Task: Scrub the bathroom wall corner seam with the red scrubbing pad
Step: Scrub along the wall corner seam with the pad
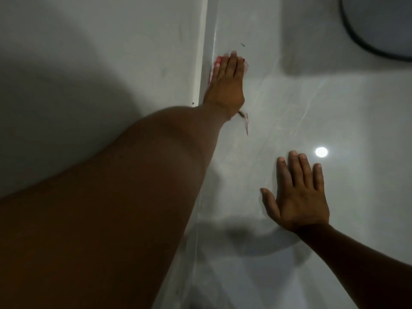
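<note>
Left hand (225,81) flat, fingers together, pressing red scrubbing pad (217,61) against corner seam (204,63); pad mostly hidden under fingers. Pad looks soft, light, likely slippery on wet tile: keep palm pressure. Right hand (297,197) spread, bracing on wall (334,108).

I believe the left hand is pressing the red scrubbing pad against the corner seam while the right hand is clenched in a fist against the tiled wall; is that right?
Not quite. The head view shows the right hand flat and open, fingers spread on the tiled wall, not in a fist. The rest holds: the left hand presses the red scrubbing pad against the corner seam.
</note>
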